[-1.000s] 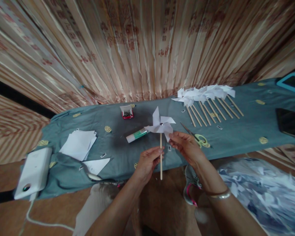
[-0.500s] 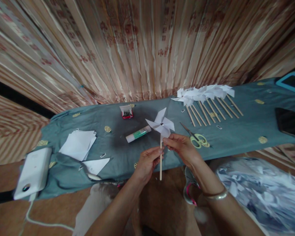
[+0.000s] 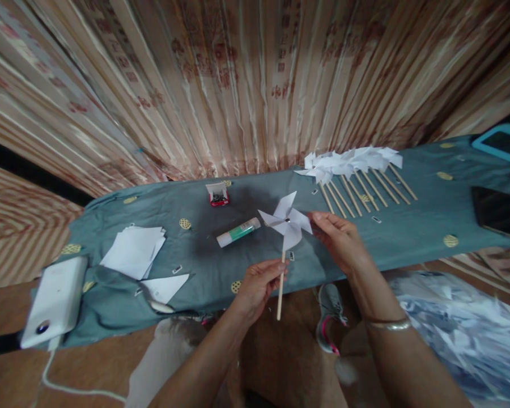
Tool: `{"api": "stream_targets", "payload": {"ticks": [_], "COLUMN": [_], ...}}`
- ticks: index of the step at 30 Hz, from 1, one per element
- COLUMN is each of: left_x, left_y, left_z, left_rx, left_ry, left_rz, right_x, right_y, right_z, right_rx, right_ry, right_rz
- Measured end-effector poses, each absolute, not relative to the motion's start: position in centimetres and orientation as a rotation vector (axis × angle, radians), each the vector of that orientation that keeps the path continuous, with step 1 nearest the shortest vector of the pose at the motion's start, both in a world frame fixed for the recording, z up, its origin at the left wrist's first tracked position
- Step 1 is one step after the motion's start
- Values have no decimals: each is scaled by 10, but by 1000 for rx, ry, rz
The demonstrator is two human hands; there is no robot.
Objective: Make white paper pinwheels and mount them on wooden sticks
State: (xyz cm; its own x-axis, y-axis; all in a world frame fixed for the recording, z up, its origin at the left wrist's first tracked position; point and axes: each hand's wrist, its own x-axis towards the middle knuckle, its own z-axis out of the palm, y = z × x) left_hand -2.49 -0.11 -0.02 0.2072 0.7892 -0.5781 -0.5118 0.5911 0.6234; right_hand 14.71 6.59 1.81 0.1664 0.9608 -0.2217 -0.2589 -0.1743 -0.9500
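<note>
A white paper pinwheel (image 3: 292, 233) with a pin at its centre stands on a thin wooden stick (image 3: 280, 303). My left hand (image 3: 257, 286) is closed around that stick, below the blades. At the pinwheel's right blade is my right hand (image 3: 340, 238), its fingers stretched toward the blade edge; whether they touch it I cannot tell. A glue stick (image 3: 238, 232) lies left of the pinwheel. Behind it, an open red box (image 3: 219, 196) holds small dark pins. Several finished pinwheels (image 3: 348, 162) lie in a row at the back right. The scissors are hidden behind my right hand.
A stack of white paper (image 3: 131, 249) and a folded paper piece (image 3: 168, 288) lie on the green cloth (image 3: 204, 277) at left, beside a white device with a cable (image 3: 57, 297). A dark phone (image 3: 497, 212) and a blue-framed device (image 3: 504, 141) are at right. A bag of paper (image 3: 459, 334) stands below.
My right hand has let go of the stick's top and moved up and right to the blade, covering the scissors. The pinwheel has shifted slightly right and its blades have turned.
</note>
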Motion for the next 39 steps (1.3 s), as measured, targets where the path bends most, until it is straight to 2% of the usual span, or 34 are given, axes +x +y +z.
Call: {"api": "stream_targets", "payload": {"ticks": [15,39], "left_x": [-26,-26], "left_y": [0,1], "left_z": [-1,-1], "left_rx": [311,328], "left_ry": [1021,1031], "left_rz": [948,966], "right_x": [137,127], "right_y": [63,57], "right_z": [21,20], "right_rx": [-1256,-1219], "right_ry": [-694,-660], "right_rz": [1468,1539]}}
